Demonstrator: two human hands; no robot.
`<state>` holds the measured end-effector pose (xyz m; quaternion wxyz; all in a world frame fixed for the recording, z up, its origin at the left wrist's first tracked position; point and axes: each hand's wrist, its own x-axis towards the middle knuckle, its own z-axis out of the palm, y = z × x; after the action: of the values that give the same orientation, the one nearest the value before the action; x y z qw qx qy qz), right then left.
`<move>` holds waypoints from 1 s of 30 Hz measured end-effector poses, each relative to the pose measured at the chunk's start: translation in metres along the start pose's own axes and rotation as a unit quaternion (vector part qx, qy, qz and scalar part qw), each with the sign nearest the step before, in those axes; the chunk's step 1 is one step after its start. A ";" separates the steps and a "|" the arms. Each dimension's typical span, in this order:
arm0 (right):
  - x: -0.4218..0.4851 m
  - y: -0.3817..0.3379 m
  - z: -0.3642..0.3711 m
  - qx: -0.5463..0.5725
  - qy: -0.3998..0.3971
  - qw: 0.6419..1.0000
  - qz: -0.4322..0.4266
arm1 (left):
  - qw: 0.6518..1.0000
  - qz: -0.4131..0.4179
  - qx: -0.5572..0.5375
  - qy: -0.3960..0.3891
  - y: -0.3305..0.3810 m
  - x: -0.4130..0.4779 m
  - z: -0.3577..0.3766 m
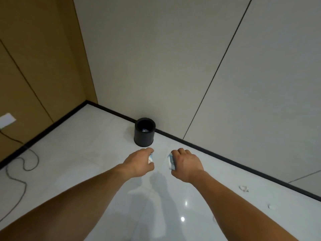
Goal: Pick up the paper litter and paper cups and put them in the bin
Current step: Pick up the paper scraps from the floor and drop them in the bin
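Note:
A round black bin (pixel 144 136) stands on the white floor against the wall, with something pale lying inside. My left hand (pixel 139 162) grips a white and blue paper cup (pixel 150 158), mostly hidden by the fingers. My right hand (pixel 186 164) grips another white and blue paper cup (pixel 171 161). Both hands are held out in front of me, a short way before the bin. A crumpled paper scrap (pixel 243 188) lies on the floor to the right. A smaller paper scrap (pixel 269 206) lies nearer to me.
A black skirting board (pixel 225 157) runs along both walls into the corner. A dark cable (pixel 22 164) trails over the floor at the left, below a white wall socket (pixel 6 120). The floor is glossy and reflects ceiling lights.

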<state>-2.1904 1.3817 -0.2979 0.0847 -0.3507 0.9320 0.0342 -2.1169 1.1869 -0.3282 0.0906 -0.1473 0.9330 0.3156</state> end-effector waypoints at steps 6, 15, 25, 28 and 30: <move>0.096 -0.026 -0.011 -0.001 -0.008 0.999 -0.038 | 0.998 -0.052 -0.015 0.029 -0.045 0.051 -0.037; 0.272 -0.024 -0.017 0.052 -0.015 0.997 -0.061 | 0.999 -0.044 0.004 0.014 -0.091 0.176 -0.115; 0.425 0.016 -0.045 0.069 -0.059 0.996 -0.007 | 1.000 -0.023 -0.005 -0.017 -0.103 0.333 -0.185; 0.469 0.022 -0.039 0.080 -0.071 0.994 0.014 | 0.999 -0.014 -0.013 -0.040 -0.117 0.387 -0.193; 0.501 0.023 -0.031 0.082 -0.079 0.993 0.038 | 0.998 0.002 -0.010 -0.067 -0.128 0.429 -0.196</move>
<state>-2.5805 1.0708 -0.3584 0.1853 -0.3033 0.9346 -0.0120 -2.4925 0.8759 -0.3588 0.1506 -0.1251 0.9219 0.3343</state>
